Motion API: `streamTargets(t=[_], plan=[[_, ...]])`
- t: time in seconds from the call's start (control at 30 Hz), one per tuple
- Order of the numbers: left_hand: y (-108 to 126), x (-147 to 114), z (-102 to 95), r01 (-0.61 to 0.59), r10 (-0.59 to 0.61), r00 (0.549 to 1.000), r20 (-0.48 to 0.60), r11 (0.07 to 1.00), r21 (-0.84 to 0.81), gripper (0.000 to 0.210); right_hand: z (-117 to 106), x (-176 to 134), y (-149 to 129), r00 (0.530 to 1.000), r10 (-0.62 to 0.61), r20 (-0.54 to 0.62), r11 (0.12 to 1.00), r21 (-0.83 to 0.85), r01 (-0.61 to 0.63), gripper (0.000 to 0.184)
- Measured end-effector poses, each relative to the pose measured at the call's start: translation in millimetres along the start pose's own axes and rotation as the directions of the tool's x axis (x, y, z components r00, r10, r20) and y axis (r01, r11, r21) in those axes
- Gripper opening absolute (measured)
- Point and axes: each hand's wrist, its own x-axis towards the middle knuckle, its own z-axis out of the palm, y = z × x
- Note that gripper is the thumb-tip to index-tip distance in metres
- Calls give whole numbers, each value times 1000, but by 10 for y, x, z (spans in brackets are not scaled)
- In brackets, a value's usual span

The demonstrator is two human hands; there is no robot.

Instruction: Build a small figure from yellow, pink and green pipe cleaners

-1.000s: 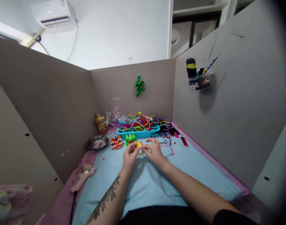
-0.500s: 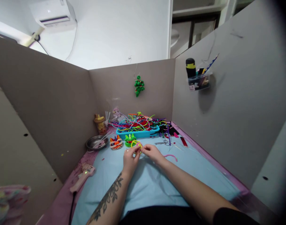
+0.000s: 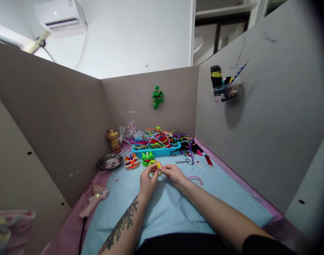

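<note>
Above the middle of the blue cloth, my left hand [image 3: 148, 178] pinches a yellow pipe cleaner piece [image 3: 158, 165] bent into loops. From the right, my right hand [image 3: 173, 173] closes its fingertips on the same piece, and a pink strand shows beside the yellow. A pink pipe cleaner [image 3: 196, 178] curves out past my right wrist; whether it joins the held piece is hidden. Just beyond my left hand sit a green pipe cleaner animal head [image 3: 147, 158] and an orange one [image 3: 131, 162].
Behind, a blue tray [image 3: 156, 152] overflows with coloured pipe cleaners. Scissors [image 3: 187, 161] and a red item [image 3: 208, 160] lie at right. At left are a metal bowl [image 3: 110, 162] and a pink glue gun [image 3: 94, 202] with a cord. Grey partitions [image 3: 151, 120] enclose the table.
Both hands stay almost in place, with small finger shifts around the yellow piece. The yellow loops show a little more openly, and the pink strand by my right wrist has shifted slightly.
</note>
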Motion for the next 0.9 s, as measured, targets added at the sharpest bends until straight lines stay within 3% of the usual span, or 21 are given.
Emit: streamTargets(t=[0.43, 0.6, 0.77, 0.9], plan=[[48, -12, 13, 17, -16, 999, 29, 999, -39, 20, 63, 21, 75, 989, -118, -92, 993, -25, 116, 36], [59, 7, 16, 120, -112, 992, 58, 977, -175, 27, 37, 21, 53, 981, -169, -95, 985, -42, 166, 35], [-46, 61, 37, 247, -233, 969, 85, 877, -412, 33, 19, -10, -3, 977, -208, -54, 974, -108, 202, 29], [-50, 78, 48, 296, -278, 954, 111, 827, -478, 37, 28, -44, -45, 973, -230, -18, 965, -135, 226, 21]])
